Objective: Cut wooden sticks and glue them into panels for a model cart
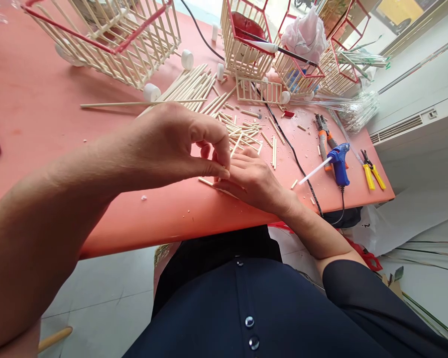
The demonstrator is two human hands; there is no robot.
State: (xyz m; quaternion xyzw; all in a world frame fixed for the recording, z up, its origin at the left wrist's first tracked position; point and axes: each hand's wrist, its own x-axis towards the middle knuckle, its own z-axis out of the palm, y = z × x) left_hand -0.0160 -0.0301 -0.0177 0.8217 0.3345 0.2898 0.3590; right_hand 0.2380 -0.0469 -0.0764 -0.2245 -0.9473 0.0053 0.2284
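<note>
My left hand reaches in from the left, thumb and forefinger closed in a pinch. What sits between those fingertips is too small and hidden to name. Right beside it, my right hand lies low on the table edge, fingers stretched out over thin wooden sticks. One wooden stick shows under its thumb, and another stick slants up beyond its fingers. The palm hides how these sticks are joined. Behind both hands spreads a pile of short cut sticks, with a bundle of longer sticks farther back.
A stick cart with red trim stands back left; more stick baskets line the back. A small ladder-like frame lies before them. To the right are orange-handled pliers, a blue glue gun, yellow-handled cutters and a black cord.
</note>
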